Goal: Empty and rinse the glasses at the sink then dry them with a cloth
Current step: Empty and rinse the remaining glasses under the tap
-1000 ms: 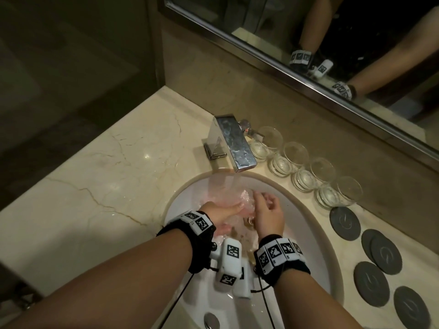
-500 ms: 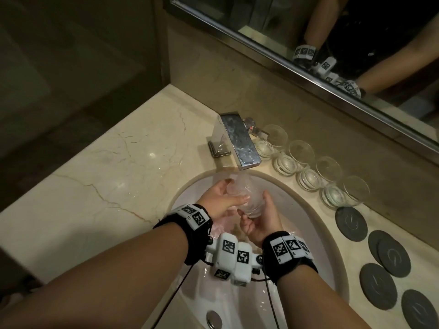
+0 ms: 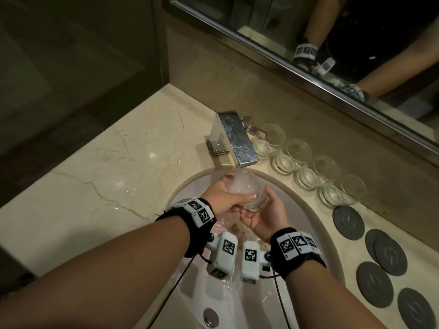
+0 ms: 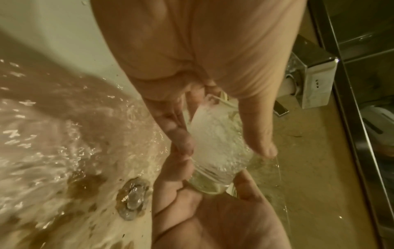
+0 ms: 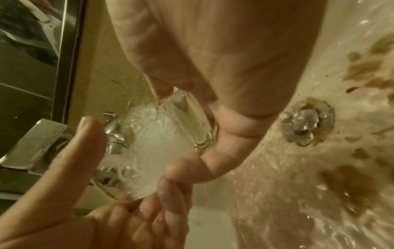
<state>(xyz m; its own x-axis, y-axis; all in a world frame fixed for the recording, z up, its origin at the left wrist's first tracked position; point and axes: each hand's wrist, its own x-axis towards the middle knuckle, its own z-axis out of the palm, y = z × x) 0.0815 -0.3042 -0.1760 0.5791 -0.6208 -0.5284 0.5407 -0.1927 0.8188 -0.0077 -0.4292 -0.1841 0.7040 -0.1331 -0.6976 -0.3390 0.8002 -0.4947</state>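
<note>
In the middle of the frame the left hand (image 4: 202, 55) reaches down from the top edge, its thumb and fingers (image 4: 177, 131) wrapped round a clear glass (image 4: 217, 144) frothing with water. The right hand (image 4: 213, 219) comes up from the bottom edge and cups the glass's base. Left of them, water sheets over the sink (image 4: 53, 33) around the metal drain (image 4: 132, 198). The tap (image 4: 313, 80) sits at the upper right.

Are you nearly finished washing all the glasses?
Not nearly. One clear drinking glass is under the running square chrome tap, with the left hand gripping it and the right hand cupping its base. Four clear glasses wait along the marble counter; whether they're rinsed is unclear. No drying cloth is in view.
</note>
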